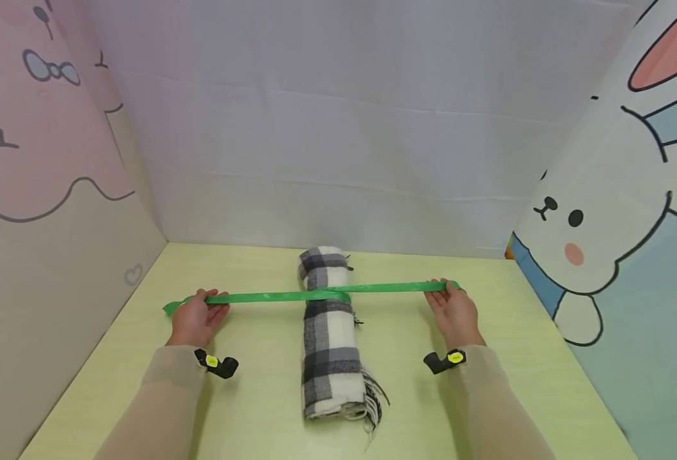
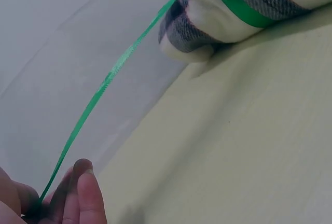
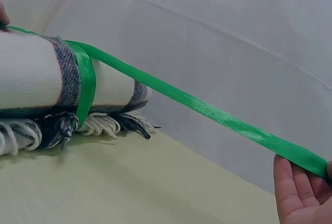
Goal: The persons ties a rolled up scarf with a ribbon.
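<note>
A rolled plaid scarf [image 1: 331, 358] in white, grey and black lies lengthwise on the table, its fringe spilling out at the right side. Around its upper part runs a green ribbon [image 1: 269, 297], crossed on top, with both ends pulled out sideways and taut. My left hand [image 1: 197, 319] pinches the left end between thumb and fingers, and a short tail sticks out beyond it. On the other side my right hand [image 1: 455, 314] pinches the right end. In the right wrist view the ribbon loop [image 3: 87, 81] sits snug on the scarf roll.
The pale yellow table [image 1: 258, 396] meets a white curtain [image 1: 338, 140] at the back. Cartoon-printed cloths stand at the left [image 1: 45, 255] and right [image 1: 614, 255]. Each wrist carries a small black camera mount [image 1: 216, 363].
</note>
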{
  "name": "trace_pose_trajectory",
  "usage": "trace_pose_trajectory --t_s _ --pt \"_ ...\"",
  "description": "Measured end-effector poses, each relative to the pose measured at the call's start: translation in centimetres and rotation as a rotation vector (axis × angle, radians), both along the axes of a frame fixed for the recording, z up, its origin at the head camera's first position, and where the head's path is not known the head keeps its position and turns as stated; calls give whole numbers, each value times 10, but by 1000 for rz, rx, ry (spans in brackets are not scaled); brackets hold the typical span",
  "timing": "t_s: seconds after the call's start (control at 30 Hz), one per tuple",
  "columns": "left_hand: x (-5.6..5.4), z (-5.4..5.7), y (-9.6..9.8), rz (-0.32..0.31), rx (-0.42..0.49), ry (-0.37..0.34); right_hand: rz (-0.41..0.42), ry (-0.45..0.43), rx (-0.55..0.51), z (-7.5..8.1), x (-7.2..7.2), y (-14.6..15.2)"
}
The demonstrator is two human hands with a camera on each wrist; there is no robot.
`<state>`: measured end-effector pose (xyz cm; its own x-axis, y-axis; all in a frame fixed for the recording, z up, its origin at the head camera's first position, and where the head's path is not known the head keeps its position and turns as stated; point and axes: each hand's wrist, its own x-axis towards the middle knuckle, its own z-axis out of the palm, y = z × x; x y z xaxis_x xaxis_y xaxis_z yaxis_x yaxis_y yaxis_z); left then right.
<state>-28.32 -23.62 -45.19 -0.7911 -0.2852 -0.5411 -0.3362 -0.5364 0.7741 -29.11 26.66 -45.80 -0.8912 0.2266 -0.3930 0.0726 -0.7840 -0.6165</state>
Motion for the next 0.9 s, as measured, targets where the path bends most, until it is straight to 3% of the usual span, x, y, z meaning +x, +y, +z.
trace_pose_trajectory --t_s 0.13,0.23,0.53,0.9 --pt "0 -6 -2 -16 -80 -11 11 4 29 -3 2 6" --pt "2 -9 -7 -23 -87 -13 9 -19 17 -5 5 11" --pt "6 -2 -21 55 161 -53 -2 -99 45 -12 12 26" --pt "4 -5 -39 133 281 -81 -85 -185 144 -20 13 36"
